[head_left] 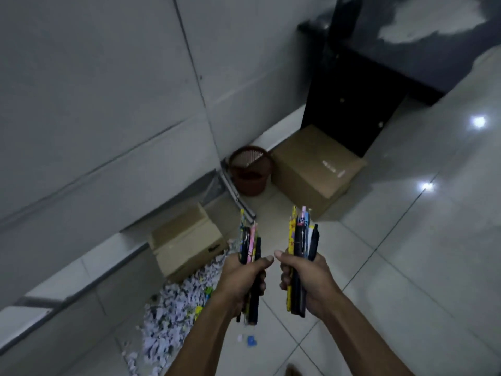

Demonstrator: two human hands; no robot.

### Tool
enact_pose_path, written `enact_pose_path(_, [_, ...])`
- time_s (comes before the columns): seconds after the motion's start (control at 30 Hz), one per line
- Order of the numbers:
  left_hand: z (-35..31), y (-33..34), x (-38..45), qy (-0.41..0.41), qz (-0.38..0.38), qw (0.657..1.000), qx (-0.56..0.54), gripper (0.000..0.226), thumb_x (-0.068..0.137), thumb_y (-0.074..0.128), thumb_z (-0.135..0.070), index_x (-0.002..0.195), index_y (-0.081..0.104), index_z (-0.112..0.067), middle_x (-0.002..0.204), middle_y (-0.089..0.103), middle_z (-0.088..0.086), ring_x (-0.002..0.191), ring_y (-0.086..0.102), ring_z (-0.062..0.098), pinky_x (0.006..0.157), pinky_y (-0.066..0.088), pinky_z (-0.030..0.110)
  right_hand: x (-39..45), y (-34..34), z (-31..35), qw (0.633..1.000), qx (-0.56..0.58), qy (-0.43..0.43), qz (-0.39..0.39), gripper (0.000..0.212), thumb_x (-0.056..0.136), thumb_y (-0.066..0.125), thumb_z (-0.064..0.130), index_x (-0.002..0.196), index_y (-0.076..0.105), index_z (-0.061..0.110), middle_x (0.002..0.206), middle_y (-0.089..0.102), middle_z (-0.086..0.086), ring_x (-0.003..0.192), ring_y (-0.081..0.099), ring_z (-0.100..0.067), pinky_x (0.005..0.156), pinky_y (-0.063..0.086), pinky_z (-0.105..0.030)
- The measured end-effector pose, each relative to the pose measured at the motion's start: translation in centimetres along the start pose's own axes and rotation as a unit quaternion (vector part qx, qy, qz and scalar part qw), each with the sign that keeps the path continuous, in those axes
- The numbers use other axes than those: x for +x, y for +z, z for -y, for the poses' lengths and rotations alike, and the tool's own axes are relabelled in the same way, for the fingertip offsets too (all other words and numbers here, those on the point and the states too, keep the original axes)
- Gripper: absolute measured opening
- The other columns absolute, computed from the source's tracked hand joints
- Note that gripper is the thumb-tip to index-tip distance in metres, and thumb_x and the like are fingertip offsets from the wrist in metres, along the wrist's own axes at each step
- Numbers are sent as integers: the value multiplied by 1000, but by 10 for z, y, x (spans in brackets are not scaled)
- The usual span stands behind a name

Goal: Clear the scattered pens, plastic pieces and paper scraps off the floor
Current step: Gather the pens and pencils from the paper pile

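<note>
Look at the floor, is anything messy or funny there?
Yes. A big heap of torn paper scraps is spilled along the wall beside an open cardboard box, and small blue and white plastic pieces lie loose on the tiles.
</note>
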State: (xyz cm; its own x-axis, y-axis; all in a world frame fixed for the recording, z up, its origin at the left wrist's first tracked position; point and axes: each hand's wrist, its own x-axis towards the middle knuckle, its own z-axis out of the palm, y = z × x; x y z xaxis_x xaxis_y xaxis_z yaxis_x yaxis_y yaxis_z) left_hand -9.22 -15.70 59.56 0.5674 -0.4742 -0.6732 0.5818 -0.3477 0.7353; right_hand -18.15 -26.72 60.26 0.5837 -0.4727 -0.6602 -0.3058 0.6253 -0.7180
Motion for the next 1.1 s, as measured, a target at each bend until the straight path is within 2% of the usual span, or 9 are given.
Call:
enact_pose_path(0.2, [-91, 52, -76, 55, 23, 998, 23, 33, 85, 70, -7, 67, 43, -12, 49, 40, 5, 43, 38, 19, 44, 33, 28, -90, -19, 95, 999, 10, -35, -5, 20, 81, 74, 4, 84, 54, 3, 56, 47, -9, 44, 43, -21, 47, 40, -30])
enact_pose_path(0.33, [-129, 87, -114, 83, 37, 996, 24, 29, 84, 71, -7, 72, 44, -12, 53, 40, 8, 45, 39, 19, 44, 35, 28, -133, -36, 136, 998, 27, -55, -18, 23, 80, 74, 3, 86, 51, 4, 55, 47, -10, 43, 42, -20, 47, 39, -30])
enact_pose_path(0.53, [-164, 130, -140, 125, 57, 990, 25, 30, 83, 73, -9, 64, 50, -13, 51, 45, 6, 40, 43, 19, 45, 38, 27, -162, -67, 178, 994, 53, -88, -32, 29, 79, 74, 3, 98, 52, 3, 53, 47, -8, 41, 42, -19, 45, 39, -27])
enact_pose_path(0.8, [-204, 170, -124, 155, 72, 985, 12, 21, 83, 74, -12, 78, 54, -8, 55, 49, 5, 44, 48, 16, 43, 43, 25, -137, -96, 223, 991, 66, -108, -42, 31, 75, 79, 7, 93, 54, 7, 54, 51, -6, 40, 45, -17, 45, 43, -26])
enact_pose_path(0.97, [-249, 200, -71, 173, 49, 984, -6, 27, 81, 76, -15, 68, 53, -12, 49, 50, 2, 43, 47, 15, 44, 43, 24, -83, -105, 275, 991, 68, -110, -33, 26, 76, 77, 6, 87, 54, 7, 53, 51, -6, 41, 44, -17, 45, 42, -27])
enact_pose_path(1.1, [-290, 219, -21, 185, 37, 982, -12, 29, 79, 79, -21, 69, 52, -13, 53, 51, 3, 43, 48, 14, 44, 43, 25, -40, -108, 323, 992, 49, -110, -31, 24, 76, 77, 6, 86, 55, 8, 53, 50, -5, 41, 45, -16, 47, 42, -27])
